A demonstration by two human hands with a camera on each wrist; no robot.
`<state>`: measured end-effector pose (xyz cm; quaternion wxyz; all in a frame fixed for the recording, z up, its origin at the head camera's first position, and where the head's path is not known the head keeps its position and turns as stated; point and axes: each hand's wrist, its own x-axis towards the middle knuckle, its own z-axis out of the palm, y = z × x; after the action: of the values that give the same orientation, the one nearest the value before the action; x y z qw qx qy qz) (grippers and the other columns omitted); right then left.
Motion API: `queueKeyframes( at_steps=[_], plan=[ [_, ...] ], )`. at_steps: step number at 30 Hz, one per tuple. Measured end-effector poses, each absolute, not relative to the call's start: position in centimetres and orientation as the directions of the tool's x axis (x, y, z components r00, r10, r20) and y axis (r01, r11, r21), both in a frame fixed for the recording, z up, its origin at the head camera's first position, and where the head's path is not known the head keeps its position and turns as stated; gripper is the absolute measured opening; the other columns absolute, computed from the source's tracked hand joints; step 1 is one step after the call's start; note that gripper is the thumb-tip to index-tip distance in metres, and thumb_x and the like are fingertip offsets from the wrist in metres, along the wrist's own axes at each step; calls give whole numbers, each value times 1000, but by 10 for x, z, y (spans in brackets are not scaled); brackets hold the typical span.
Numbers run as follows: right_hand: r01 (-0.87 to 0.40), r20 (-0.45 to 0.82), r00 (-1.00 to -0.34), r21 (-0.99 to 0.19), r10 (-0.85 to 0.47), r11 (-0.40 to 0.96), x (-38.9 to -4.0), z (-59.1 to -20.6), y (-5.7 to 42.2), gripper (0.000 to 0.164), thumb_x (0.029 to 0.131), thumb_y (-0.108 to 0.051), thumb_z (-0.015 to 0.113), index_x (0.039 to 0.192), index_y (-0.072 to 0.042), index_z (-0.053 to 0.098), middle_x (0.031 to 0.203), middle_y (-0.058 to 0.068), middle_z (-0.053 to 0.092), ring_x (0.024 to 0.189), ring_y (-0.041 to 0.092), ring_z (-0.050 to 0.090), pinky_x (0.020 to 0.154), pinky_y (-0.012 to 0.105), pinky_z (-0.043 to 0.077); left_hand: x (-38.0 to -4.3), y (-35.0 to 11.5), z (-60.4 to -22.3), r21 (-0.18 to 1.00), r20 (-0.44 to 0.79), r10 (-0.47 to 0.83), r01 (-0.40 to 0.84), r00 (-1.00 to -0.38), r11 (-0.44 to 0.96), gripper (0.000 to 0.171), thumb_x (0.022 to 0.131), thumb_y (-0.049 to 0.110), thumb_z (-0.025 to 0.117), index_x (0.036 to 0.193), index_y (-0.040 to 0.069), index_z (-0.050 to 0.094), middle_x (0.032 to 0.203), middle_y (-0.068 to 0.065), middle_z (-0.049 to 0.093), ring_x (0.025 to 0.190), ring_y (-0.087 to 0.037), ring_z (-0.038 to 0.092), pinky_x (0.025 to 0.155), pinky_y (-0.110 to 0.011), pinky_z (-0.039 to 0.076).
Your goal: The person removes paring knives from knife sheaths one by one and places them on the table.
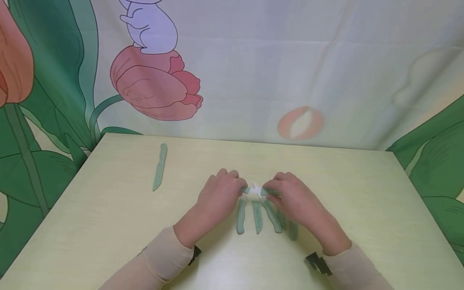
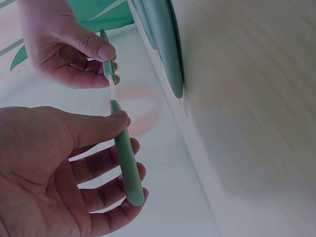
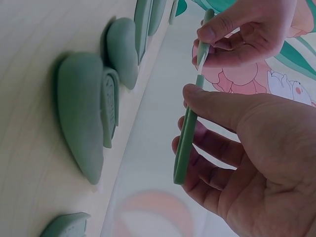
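My left hand [image 1: 222, 190] grips a paring knife by its rounded green handle [image 2: 129, 163], thumb on one side and fingers on the other. Its white blade [image 1: 255, 191] points toward my right hand [image 1: 293, 197]. That hand pinches a slim green blade sheath [image 3: 186, 140] between thumb and fingers. In the right wrist view the blade tip meets the sheath's mouth; how far it sits inside cannot be told. Both pieces are held above the table, in line with each other.
Below the hands lie a green-handled knife [image 1: 241, 216], a sheath with raised lettering [image 1: 257, 217], another knife handle [image 1: 272, 217], a second sheath [image 1: 281, 219] and a further green piece [image 1: 293, 230]. A sheathed knife [image 1: 160, 167] lies at the table's far left. A printed curtain hangs behind.
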<state>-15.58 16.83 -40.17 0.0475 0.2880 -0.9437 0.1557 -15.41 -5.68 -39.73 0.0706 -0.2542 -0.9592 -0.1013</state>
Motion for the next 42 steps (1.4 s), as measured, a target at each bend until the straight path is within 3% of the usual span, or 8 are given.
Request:
queueKeyframes(
  at_steps=[42],
  plan=[
    [-541,163,-841,-275,-516,795,-155,-399,171,26,88,-7,88,112,-4,80,103,6,71,92,25,64,82,36,57,-155,-60,-395,162,150,444,465,-883,870,17,93,11,83,109,18,83,85,0,63,73,-20,49,59,-32,48]
  ],
)
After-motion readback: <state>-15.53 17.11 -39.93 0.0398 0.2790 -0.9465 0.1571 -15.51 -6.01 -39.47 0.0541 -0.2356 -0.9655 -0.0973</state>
